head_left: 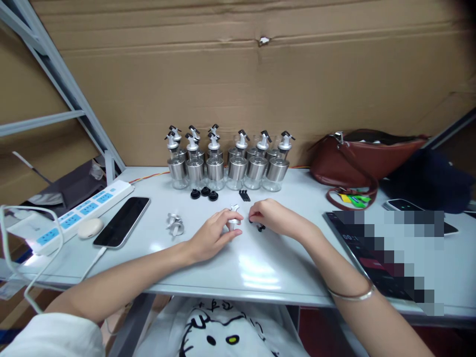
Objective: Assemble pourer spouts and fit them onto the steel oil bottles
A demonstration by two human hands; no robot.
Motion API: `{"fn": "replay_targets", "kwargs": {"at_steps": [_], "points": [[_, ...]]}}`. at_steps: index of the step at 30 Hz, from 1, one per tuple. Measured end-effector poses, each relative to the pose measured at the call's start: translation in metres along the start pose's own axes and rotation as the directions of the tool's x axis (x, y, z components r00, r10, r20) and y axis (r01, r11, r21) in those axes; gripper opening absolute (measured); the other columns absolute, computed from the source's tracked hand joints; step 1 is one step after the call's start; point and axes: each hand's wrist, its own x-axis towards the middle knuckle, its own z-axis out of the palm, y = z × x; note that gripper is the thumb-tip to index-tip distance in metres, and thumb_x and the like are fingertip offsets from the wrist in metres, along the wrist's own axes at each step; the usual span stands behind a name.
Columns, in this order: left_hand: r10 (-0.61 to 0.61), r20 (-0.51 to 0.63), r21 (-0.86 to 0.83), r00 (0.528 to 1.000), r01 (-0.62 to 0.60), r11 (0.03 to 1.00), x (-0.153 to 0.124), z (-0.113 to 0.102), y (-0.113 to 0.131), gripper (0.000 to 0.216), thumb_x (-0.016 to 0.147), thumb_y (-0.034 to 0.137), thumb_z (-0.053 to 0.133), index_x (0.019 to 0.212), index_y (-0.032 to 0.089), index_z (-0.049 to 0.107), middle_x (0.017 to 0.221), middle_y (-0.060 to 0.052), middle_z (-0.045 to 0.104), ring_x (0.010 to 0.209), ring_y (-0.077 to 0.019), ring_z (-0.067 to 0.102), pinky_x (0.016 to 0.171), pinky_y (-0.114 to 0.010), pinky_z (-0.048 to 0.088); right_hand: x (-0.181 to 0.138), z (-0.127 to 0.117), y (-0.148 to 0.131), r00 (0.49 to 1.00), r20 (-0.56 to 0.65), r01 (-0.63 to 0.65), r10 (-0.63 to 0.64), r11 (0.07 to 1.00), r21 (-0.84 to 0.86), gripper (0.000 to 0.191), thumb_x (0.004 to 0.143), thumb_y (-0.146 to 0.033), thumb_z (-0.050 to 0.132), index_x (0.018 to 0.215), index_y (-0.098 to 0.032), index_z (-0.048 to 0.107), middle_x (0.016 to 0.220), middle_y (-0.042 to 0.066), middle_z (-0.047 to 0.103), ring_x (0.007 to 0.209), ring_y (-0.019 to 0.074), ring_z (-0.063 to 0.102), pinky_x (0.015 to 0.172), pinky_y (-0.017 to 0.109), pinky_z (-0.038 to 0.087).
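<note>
Left hand (pixel 215 234) holds the silver spout (pixel 234 223), best kept steady; whether the right hand (pixel 274 215) has fingers gripping something, I cannot tell.

The tablet (pixel 362 255) shows "00:1", the rest pixelated.

between my forearms (pixel 159 265), open tabletop (pixel 230 270) lets a hand slide toward the near edge. ahead, the bottles (pixel 237 169) wall off the back, with black caps (pixel 213 196) and thin black pieces (pixel 244 195) low in front. silver spouts (pixel 175 224) block the way from my left hand (pixel 217 229) to the phone (pixel 122 223). past my right hand (pixel 273 215), bare table runs to the dark-screened device (pixel 357 243) beside my forearm.
</note>
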Motion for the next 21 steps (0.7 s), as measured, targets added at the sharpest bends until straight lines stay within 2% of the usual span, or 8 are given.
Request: {"fn": "replay_targets", "kwargs": {"at_steps": [3,7,11,13,17,21], "points": [[-0.013,0.0,-0.019,1.0,0.013,1.0,-0.001,0.001,-0.001,0.019,0.096,0.033,0.043,0.109,0.021,0.048,0.095,-0.003,0.056,0.08,-0.0134,0.055,0.082,-0.03,0.047,-0.001,-0.001,-0.005,0.999,-0.033,0.015,-0.016,1.0,-0.008,0.019,0.082,-0.01,0.049,0.074,-0.013,0.066,0.069,0.006,0.065,0.06,0.0131,0.051,0.06,0.024,0.036],[-0.057,0.023,-0.087,0.998,0.059,0.994,-0.002,0.002,-0.003,0.019,0.096,0.032,0.044,0.111,0.022,0.046,0.1,-0.003,0.054,0.074,-0.0108,0.055,0.076,-0.028,0.047,-0.004,-0.004,-0.014,0.995,-0.089,0.068,-0.055,0.985,0.159,0.014,0.076,-0.006,0.05,0.073,-0.014,0.061,0.063,0.0,0.059,0.054,0.0092,0.046,0.056,0.021,0.035],[-0.095,0.039,-0.146,0.995,0.099,0.984,-0.002,0.003,-0.003,0.019,0.095,0.032,0.044,0.112,0.023,0.044,0.1,-0.002,0.052,0.071,-0.0093,0.056,0.074,-0.027,0.047,-0.004,-0.007,-0.02,0.963,-0.26,0.16,-0.076,0.933,0.322,0.009,0.074,-0.01,0.053,0.068,-0.015,0.059,0.06,-0.002,0.057,0.055,0.0087,0.046,0.055,0.021,0.036],[-0.089,0.03,-0.158,0.996,0.093,0.983,-0.002,0.003,-0.004,0.018,0.096,0.031,0.043,0.112,0.023,0.044,0.101,-0.002,0.05,0.071,-0.0089,0.055,0.074,-0.027,0.047,-0.004,-0.008,-0.021,0.941,-0.334,0.207,-0.058,0.877,0.433,0.007,0.076,-0.019,0.057,0.072,-0.015,0.061,0.064,0.0,0.061,0.058,0.0105,0.05,0.058,0.024,0.04],[-0.029,0.025,-0.11,0.999,0.032,0.993,-0.003,0.003,-0.007,0.016,0.097,0.031,0.04,0.111,0.023,0.042,0.098,-0.002,0.049,0.075,-0.0108,0.055,0.078,-0.03,0.047,-0.002,-0.009,-0.023,0.921,-0.387,0.254,0.047,0.681,0.687,0.024,0.074,-0.038,0.066,0.084,-0.015,0.067,0.074,0.004,0.067,0.063,0.0128,0.055,0.063,0.028,0.046],[0.027,0.039,-0.098,0.999,-0.023,0.995,-0.005,0.004,-0.01,0.015,0.098,0.03,0.037,0.111,0.023,0.039,0.092,-0.001,0.048,0.069,-0.0101,0.053,0.076,-0.03,0.046,-0.001,-0.009,-0.027,0.929,-0.362,0.26,0.073,0.566,0.782,0.024,0.071,-0.038,0.07,0.076,-0.015,0.068,0.062,0.0,0.061,0.057,0.0104,0.05,0.058,0.027,0.042]]}}
